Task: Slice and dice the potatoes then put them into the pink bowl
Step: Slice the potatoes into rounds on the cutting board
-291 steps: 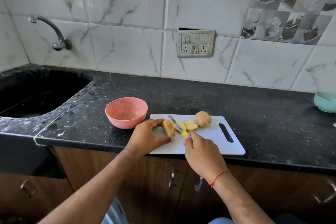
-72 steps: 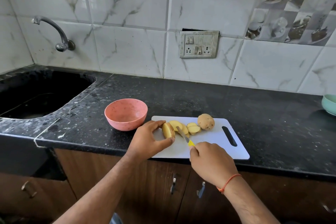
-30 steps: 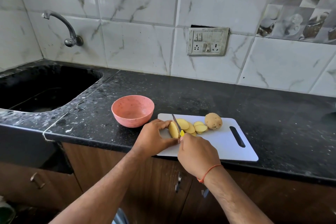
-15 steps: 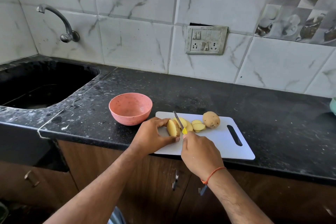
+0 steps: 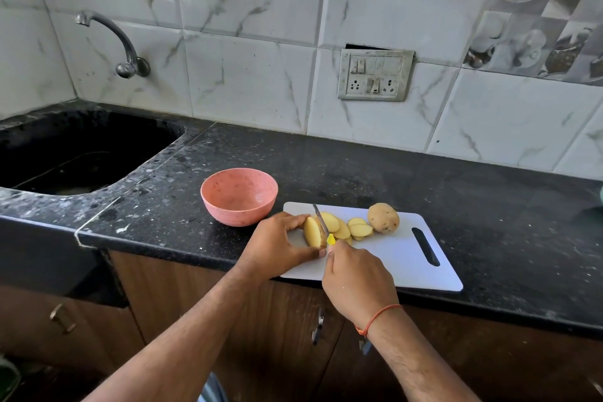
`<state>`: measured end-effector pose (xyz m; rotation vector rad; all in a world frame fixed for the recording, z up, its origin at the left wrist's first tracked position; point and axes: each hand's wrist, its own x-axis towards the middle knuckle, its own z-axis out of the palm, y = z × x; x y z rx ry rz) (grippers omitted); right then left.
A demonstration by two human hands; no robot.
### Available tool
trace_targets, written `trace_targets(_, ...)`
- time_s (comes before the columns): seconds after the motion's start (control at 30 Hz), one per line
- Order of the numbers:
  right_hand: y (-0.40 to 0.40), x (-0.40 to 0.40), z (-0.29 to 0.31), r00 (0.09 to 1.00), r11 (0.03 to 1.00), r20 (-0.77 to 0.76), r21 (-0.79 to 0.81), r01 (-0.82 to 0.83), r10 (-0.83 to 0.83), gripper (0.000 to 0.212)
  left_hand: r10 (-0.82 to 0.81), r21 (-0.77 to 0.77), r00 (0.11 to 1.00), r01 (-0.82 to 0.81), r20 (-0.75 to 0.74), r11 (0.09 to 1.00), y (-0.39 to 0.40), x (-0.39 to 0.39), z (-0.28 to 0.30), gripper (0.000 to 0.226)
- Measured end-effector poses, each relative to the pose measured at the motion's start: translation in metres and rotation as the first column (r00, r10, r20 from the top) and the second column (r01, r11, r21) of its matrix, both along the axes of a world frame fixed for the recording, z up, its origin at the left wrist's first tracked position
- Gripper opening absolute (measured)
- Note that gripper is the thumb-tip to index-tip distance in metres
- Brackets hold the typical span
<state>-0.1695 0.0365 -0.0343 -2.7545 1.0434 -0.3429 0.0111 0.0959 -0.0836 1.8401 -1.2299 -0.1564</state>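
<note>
On the white cutting board [image 5: 401, 258] my left hand [image 5: 277, 246] grips a cut potato piece [image 5: 313, 232] between thumb and fingers. My right hand [image 5: 357, 282] grips a knife [image 5: 321, 222] with a yellow handle. Its blade stands against the right face of that piece. Several potato slices [image 5: 354, 228] lie just right of the blade. A whole potato [image 5: 383, 217] sits beyond them near the board's far edge. The pink bowl [image 5: 239, 196], with nothing in it, stands on the black counter left of the board.
A dark sink [image 5: 75, 153] with a wall tap [image 5: 120, 42] lies at the far left. A switch panel [image 5: 375, 75] is on the tiled wall. The board's handle slot [image 5: 425, 246] is at its right end. Wooden cabinet doors sit below the counter edge.
The knife blade has kept working against the held piece, and the pile of slices to its right has grown since the earliest frame. The camera has shifted slightly.
</note>
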Motion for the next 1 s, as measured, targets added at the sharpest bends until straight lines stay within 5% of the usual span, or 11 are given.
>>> trace_targets(1.0, 0.003, 0.01, 0.014, 0.998, 1.0, -0.052, 0.004, 0.029, -0.029, 0.023, -0.003, 0.02, 1.0, 0.003, -0.004, 1.0, -0.002, 0.003, -0.002, 0.069)
